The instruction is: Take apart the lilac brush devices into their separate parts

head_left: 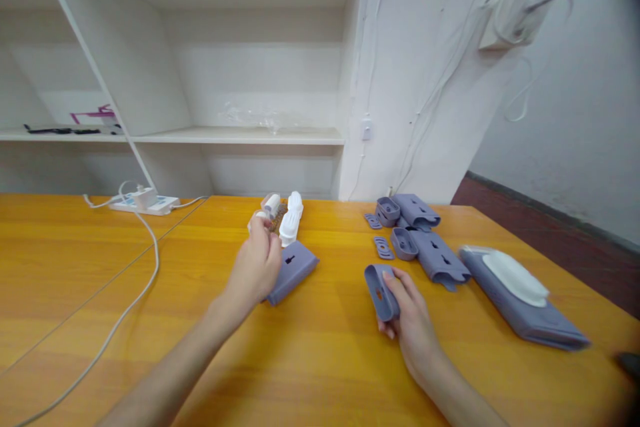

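Observation:
My right hand (413,320) is wrapped round a grey-purple oval plastic holder (379,303), tilted so its hollow side and a hole show. My left hand (257,260) has its fingers pinched together beside small white rolled pieces (271,205); what sits between the fingertips I cannot make out. White ribbed plastic parts (291,220) lie just right of those fingers, with a brownish heap (279,217) alongside. Partly behind the left hand rests a grey-purple box-like piece (295,270) with a keyhole slot.
At right lie more grey-purple slotted pieces (440,257), oval cups (404,243) and flat slotted plates (383,247). Farther right, a white part rests on a grey-purple panel (530,313). A power strip (145,201) and its cable (155,260) lie at left. Shelving stands behind the wooden table (320,360).

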